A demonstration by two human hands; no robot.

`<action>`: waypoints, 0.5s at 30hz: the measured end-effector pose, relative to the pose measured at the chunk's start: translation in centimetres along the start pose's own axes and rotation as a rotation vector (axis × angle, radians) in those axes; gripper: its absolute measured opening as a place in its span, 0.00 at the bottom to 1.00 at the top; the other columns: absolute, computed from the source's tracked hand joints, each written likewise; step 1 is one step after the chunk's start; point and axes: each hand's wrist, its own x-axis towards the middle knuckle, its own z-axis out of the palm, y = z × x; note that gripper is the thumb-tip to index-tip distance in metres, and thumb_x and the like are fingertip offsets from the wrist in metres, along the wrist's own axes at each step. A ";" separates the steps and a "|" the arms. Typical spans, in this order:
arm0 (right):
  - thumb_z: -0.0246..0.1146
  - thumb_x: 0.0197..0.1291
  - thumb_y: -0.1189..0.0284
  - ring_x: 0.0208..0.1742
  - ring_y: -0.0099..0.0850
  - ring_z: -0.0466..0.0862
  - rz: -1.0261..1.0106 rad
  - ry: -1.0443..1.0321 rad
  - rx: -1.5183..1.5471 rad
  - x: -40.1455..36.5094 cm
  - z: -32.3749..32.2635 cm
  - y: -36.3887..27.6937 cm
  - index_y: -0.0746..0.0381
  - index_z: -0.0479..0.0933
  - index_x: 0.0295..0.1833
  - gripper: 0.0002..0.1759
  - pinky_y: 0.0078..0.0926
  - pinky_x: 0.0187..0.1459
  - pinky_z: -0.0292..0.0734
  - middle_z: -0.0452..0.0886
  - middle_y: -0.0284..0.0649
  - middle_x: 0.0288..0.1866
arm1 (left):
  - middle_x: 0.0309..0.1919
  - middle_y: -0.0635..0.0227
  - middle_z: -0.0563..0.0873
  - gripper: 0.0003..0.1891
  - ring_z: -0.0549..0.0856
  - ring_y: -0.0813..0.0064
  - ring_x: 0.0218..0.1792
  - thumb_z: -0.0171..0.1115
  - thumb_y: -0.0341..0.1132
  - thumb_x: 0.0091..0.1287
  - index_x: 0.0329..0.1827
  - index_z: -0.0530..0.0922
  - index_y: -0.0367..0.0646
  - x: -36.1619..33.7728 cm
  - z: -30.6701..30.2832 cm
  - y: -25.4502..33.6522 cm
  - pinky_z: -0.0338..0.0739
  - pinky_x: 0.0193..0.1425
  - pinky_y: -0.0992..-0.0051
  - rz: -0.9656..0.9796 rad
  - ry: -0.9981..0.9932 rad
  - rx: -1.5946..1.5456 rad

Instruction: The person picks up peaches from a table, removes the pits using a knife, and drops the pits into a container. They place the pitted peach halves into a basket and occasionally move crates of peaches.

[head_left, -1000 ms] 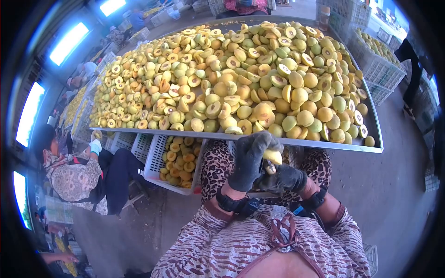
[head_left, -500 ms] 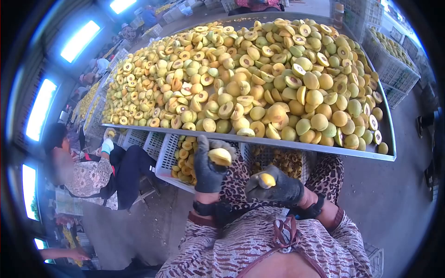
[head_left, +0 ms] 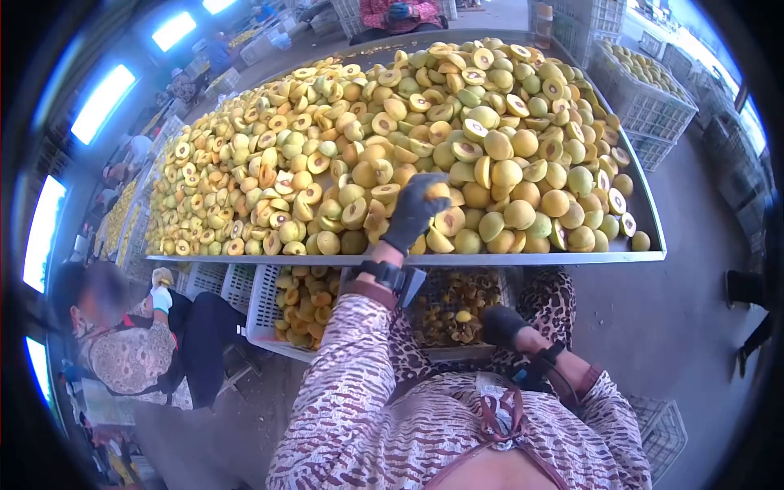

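Note:
A large metal tray (head_left: 523, 258) bears a heap of yellow peaches (head_left: 506, 174), many cut in half with reddish-brown centres. My left hand (head_left: 415, 214), in a dark glove, is over the near part of the heap. Its fingers curl round a yellow-orange peach (head_left: 438, 191), mostly hidden by the glove. Lower down, my gloved right hand (head_left: 504, 327) is at the right side of a crate of brown and yellow scraps (head_left: 445, 298). A small yellow piece (head_left: 463, 316) shows just left of that hand; its fingers are blurred and turned away.
Under the tray's near edge, a white crate (head_left: 263, 306) holds peach halves. A co-worker (head_left: 131, 343) sits at the left, gloved hand raised. Another person (head_left: 400, 16) sits beyond the tray. Stacked crates (head_left: 653, 106) stand at the right, and one crate (head_left: 660, 437) lies low right.
My left hand has moved up from above the crates to the heap; the peach half it held before is gone from there. My right hand has shifted slightly right. The view has turned a little.

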 end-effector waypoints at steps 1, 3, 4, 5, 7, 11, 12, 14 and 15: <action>0.65 0.63 0.69 0.23 0.17 0.76 0.000 -0.062 0.244 0.4 -0.8 -0.7 0.61 0.80 0.36 0.06 0.22 0.22 0.70 0.76 0.27 0.22 | 0.54 0.57 0.82 0.21 0.82 0.61 0.55 0.62 0.39 0.69 0.62 0.76 0.39 -0.3 -1.0 2.1 0.76 0.64 0.64 -0.170 0.045 -0.498; 0.67 0.63 0.67 0.24 0.20 0.78 0.273 -0.172 0.642 -1.4 -4.1 -10.0 0.63 0.78 0.36 0.10 0.31 0.25 0.74 0.76 0.28 0.23 | 0.56 0.55 0.81 0.25 0.83 0.58 0.55 0.50 0.47 0.77 0.67 0.70 0.37 -3.9 -1.9 5.3 0.79 0.62 0.61 -0.474 0.145 -1.176; 0.64 0.64 0.65 0.23 0.28 0.81 0.205 -0.053 0.718 -0.8 -3.1 -9.9 0.63 0.79 0.37 0.11 0.37 0.28 0.77 0.80 0.33 0.23 | 0.57 0.54 0.79 0.28 0.83 0.57 0.55 0.44 0.51 0.79 0.68 0.67 0.35 -4.9 -2.0 6.2 0.80 0.62 0.60 -0.558 0.184 -1.354; 0.65 0.62 0.69 0.22 0.25 0.80 0.049 -0.005 0.182 0.4 -1.3 -7.2 0.63 0.80 0.37 0.08 0.34 0.26 0.76 0.80 0.35 0.23 | 0.60 0.53 0.78 0.29 0.82 0.54 0.57 0.46 0.52 0.78 0.69 0.66 0.36 -5.6 -2.5 7.5 0.79 0.62 0.57 -0.502 0.160 -1.442; 0.64 0.60 0.73 0.23 0.22 0.79 -0.047 -0.244 -0.651 -0.1 -1.6 -6.7 0.63 0.80 0.35 0.05 0.31 0.27 0.76 0.81 0.39 0.23 | 0.60 0.53 0.78 0.29 0.81 0.55 0.58 0.46 0.53 0.78 0.69 0.67 0.36 -7.4 -2.8 9.7 0.79 0.62 0.58 -0.551 0.261 -1.450; 0.63 0.59 0.72 0.33 0.39 0.86 -0.003 -0.072 0.487 1.2 -1.4 -8.4 0.66 0.80 0.37 0.07 0.37 0.33 0.76 0.85 0.48 0.30 | 0.60 0.53 0.78 0.30 0.80 0.56 0.60 0.46 0.54 0.77 0.67 0.69 0.35 -10.1 -2.7 9.7 0.78 0.64 0.59 -0.632 0.360 -1.497; 0.63 0.59 0.72 0.33 0.39 0.86 0.006 -0.070 0.492 1.9 -1.7 -9.4 0.66 0.80 0.37 0.07 0.37 0.33 0.76 0.85 0.48 0.30 | 0.60 0.51 0.78 0.31 0.80 0.55 0.60 0.47 0.56 0.76 0.67 0.69 0.35 -10.0 -2.5 10.1 0.79 0.63 0.58 -0.617 0.354 -1.451; 0.64 0.60 0.74 0.27 0.19 0.71 -0.221 0.131 0.438 2.9 -1.9 -10.9 0.67 0.79 0.36 0.06 0.26 0.32 0.74 0.78 0.36 0.24 | 0.57 0.52 0.80 0.31 0.82 0.55 0.56 0.45 0.56 0.77 0.65 0.70 0.35 -9.9 -1.2 11.1 0.81 0.60 0.61 -0.629 0.388 -1.282; 0.64 0.60 0.74 0.27 0.19 0.71 -0.220 0.138 0.433 2.9 -2.1 -11.4 0.67 0.79 0.36 0.06 0.26 0.32 0.74 0.78 0.36 0.24 | 0.55 0.53 0.81 0.30 0.83 0.56 0.55 0.45 0.56 0.77 0.63 0.71 0.35 -9.8 -0.8 11.2 0.81 0.59 0.62 -0.600 0.352 -1.196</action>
